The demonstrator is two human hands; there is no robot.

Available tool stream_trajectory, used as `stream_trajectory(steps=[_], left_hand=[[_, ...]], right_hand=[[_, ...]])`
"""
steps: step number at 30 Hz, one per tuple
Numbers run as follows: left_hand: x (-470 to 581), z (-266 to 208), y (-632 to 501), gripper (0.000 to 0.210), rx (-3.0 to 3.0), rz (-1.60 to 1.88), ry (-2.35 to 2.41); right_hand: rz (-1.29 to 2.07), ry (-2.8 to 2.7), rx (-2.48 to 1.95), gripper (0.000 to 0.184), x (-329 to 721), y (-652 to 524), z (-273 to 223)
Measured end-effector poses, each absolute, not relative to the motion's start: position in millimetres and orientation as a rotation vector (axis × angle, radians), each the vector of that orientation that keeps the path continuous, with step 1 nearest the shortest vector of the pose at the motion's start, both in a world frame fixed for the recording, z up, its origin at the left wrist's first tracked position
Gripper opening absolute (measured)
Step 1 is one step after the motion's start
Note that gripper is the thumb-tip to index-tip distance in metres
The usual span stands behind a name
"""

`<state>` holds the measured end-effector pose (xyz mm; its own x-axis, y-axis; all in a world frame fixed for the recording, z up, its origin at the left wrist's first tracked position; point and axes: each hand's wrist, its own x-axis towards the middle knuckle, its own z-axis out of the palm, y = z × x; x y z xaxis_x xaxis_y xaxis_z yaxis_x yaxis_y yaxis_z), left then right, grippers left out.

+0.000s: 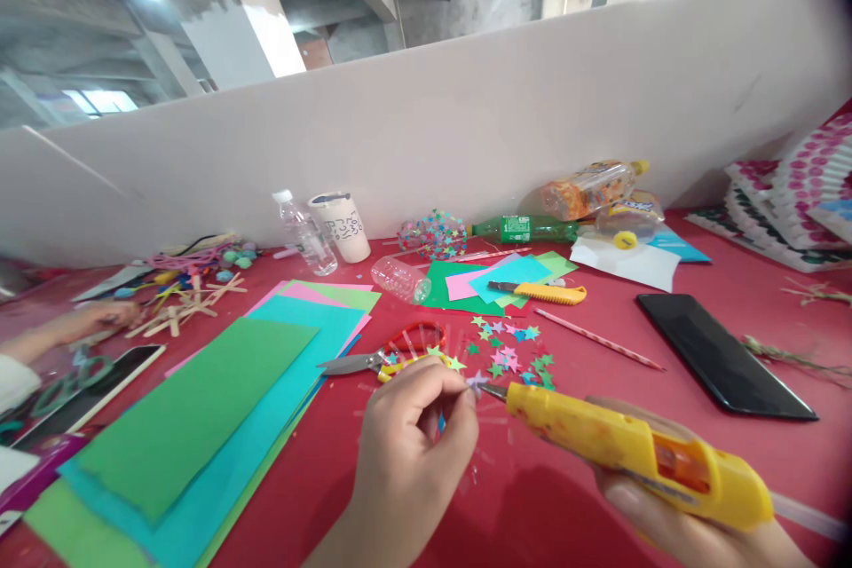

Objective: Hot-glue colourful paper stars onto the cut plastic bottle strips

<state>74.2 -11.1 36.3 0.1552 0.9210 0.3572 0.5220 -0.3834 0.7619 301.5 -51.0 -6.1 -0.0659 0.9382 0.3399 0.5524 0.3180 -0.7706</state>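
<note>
Between the thumb and forefinger of my left hand (416, 444) is a small purple paper star (477, 381). My right hand (639, 497) grips a yellow hot glue gun (619, 444), its metal nozzle pointing left, close to the star. I cannot tell whether the nozzle touches it. Just beyond my fingers lie loose paper stars (509, 353) in green, pink, blue and purple. Scissors (379, 357) with red and yellow handles rest open behind my left hand. Under that hand, a clear, strip-like plastic piece is partly hidden.
Coloured paper sheets (200, 413) cover the left side, near another person's hand (99, 319). Behind the stars lie a yellow utility knife (546, 292) and a clear cut bottle piece (401, 279). A black phone (722, 355) lies right. Bottles and a cup (341, 227) line the white partition.
</note>
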Motion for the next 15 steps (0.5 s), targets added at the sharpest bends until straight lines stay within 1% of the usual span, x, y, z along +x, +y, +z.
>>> stream_trajectory(steps=[3, 8, 15], left_hand=[[75, 37, -11, 0.021, 1.972, 1.132, 1.371], [75, 37, -11, 0.021, 1.975, 1.123, 1.368], [75, 36, -11, 0.021, 1.978, 1.121, 1.374]], right_hand=[[0.588, -1.763, -1.368, 0.027, 296, -49, 3], [0.629, -1.814, -1.345, 0.039, 290, -46, 14], [0.667, -1.783, -1.338, 0.032, 291, -46, 13]])
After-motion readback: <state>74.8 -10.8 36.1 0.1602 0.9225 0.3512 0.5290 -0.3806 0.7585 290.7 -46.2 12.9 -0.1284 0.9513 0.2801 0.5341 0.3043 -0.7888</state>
